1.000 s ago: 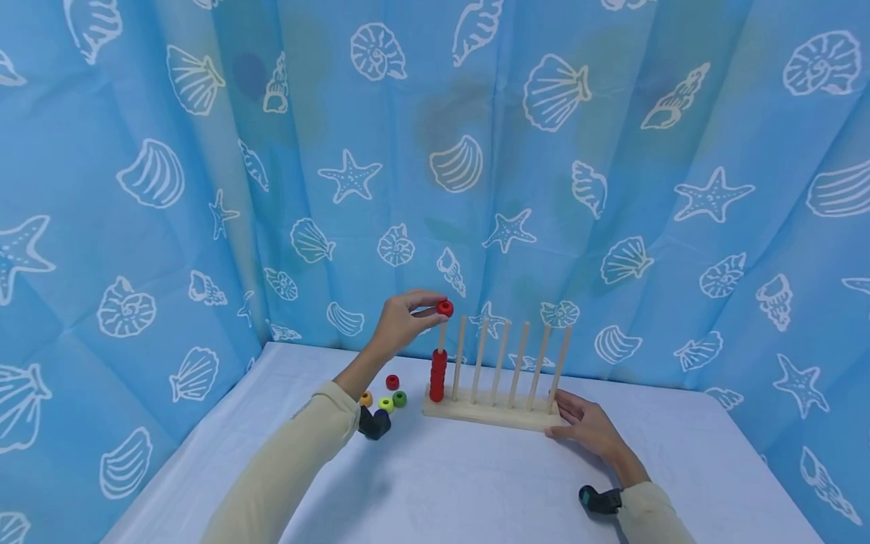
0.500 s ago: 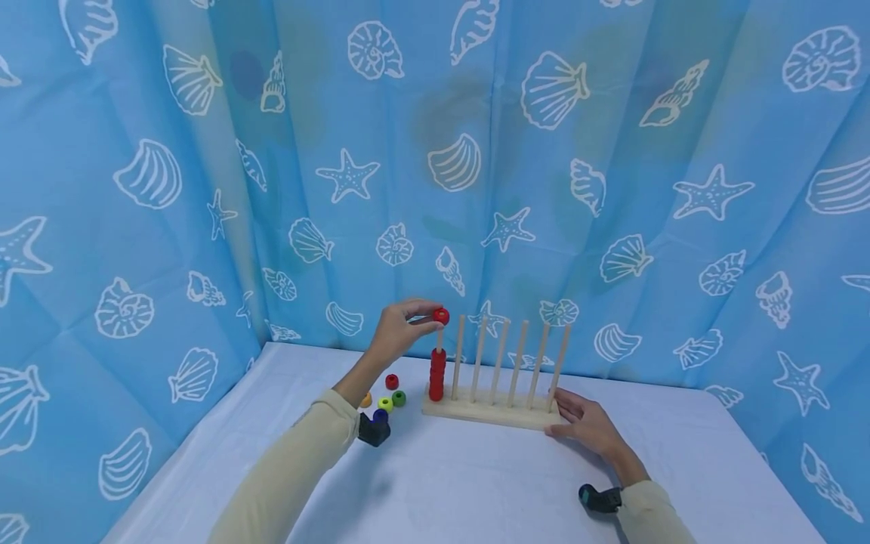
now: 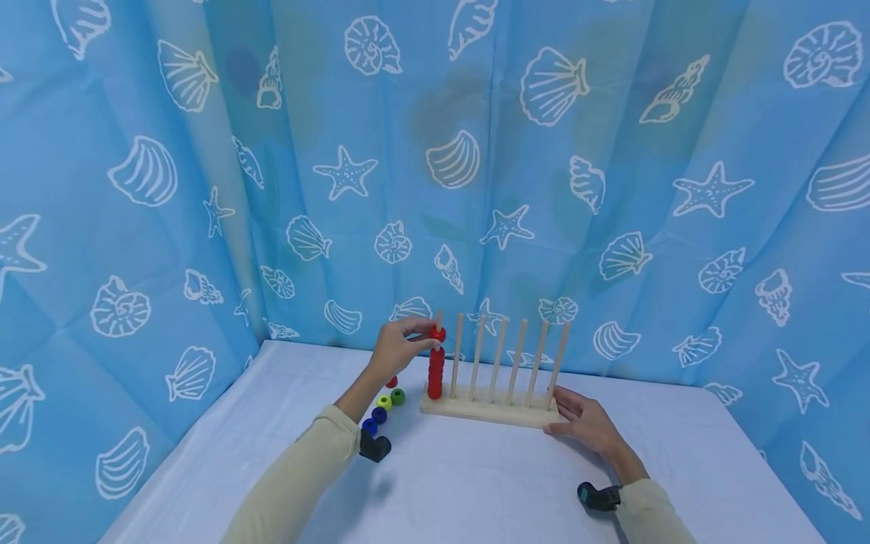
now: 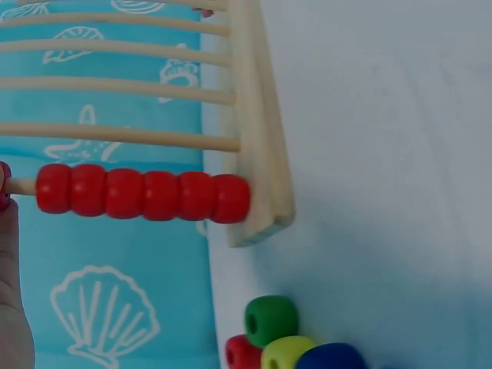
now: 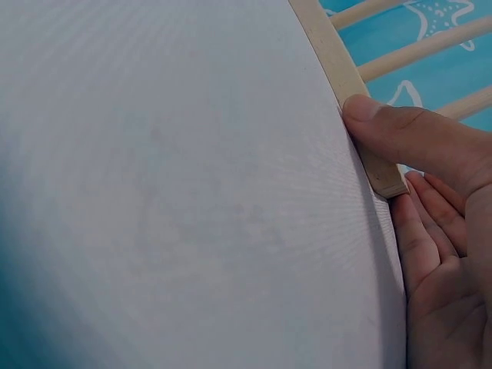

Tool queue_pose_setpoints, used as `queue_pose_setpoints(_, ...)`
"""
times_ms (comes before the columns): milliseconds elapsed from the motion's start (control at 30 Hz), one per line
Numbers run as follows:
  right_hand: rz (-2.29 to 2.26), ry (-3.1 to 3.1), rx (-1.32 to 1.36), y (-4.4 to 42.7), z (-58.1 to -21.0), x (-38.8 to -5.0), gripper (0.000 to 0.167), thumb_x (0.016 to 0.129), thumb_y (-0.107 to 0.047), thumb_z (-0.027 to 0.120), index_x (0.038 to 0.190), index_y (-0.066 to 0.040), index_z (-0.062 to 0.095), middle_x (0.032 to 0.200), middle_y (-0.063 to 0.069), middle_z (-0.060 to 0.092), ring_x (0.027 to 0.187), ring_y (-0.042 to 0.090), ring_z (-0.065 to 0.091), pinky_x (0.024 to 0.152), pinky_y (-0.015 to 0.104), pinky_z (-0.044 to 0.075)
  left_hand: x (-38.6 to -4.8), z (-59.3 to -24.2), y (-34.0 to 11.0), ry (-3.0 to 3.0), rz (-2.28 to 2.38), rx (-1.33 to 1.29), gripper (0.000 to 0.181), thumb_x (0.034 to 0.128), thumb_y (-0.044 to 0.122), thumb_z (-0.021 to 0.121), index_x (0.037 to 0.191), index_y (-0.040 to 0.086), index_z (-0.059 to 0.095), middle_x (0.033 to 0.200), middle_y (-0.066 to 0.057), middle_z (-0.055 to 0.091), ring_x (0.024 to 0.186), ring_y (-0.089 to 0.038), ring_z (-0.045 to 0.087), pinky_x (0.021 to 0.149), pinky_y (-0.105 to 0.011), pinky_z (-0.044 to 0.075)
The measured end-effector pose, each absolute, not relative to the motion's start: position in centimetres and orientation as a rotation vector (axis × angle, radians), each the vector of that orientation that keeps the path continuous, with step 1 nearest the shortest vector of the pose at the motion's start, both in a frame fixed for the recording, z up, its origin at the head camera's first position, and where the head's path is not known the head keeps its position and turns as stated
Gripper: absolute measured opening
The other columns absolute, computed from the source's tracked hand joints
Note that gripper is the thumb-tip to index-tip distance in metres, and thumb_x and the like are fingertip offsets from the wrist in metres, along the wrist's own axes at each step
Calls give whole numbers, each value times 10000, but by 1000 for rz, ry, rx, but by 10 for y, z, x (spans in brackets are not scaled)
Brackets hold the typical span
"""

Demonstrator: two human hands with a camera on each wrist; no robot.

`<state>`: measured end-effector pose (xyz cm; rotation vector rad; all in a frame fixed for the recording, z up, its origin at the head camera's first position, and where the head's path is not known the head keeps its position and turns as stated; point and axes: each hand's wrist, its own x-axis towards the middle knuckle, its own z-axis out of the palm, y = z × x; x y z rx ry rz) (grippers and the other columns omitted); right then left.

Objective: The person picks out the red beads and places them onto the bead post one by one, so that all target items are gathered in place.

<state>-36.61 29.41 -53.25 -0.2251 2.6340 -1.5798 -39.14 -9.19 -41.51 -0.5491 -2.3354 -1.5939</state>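
My left hand (image 3: 397,347) pinches a red bead (image 3: 438,333) that is threaded on the leftmost peg, a gap above the stack. Below it, a stack of several red beads (image 4: 142,192) fills the lower part of that peg, down to the base. The wooden peg rack (image 3: 485,412) stands upright on the table, and its other pegs carry no beads. At the rack's right end, my right hand (image 3: 584,427) grips the base. In the right wrist view its thumb (image 5: 384,127) lies on the front edge, with the fingers round the end and behind.
Left of the rack lie loose beads: a green bead (image 4: 271,320), a yellow bead (image 3: 384,403), blue beads (image 3: 379,415) and a red bead (image 4: 243,352), partly hidden by my left hand in the head view. A blue shell-print curtain (image 3: 408,151) hangs behind the white table (image 3: 476,483).
My left hand has lowered the red bead from the top of the leftmost peg, and the peg's tip now sticks out above it. My right hand keeps its hold on the base.
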Motion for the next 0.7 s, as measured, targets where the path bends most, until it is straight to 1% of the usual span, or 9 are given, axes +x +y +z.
queue_pose_setpoints(267, -1587, 2627, -245, 294, -533, -366, 911, 745, -189, 849, 1488, -10, 353, 1508, 207, 370, 1349, 350, 409, 1020, 368, 406, -388, -430, -92, -2375, -1644, -488, 354, 835, 176, 784, 1180, 158, 708, 1124, 10, 681, 1097, -216, 630, 857, -332, 555)
queue_pose_setpoints(700, -1568, 2646, -264, 294, -533, -366, 906, 750, -181, 845, 1486, 2, 349, 1508, 220, 361, 1350, 361, 402, 1021, 363, 407, -391, -438, -92, -2359, -1652, -507, 335, 835, 176, 784, 1162, 156, 719, 1127, 4, 682, 1092, -213, 635, 852, -322, 555)
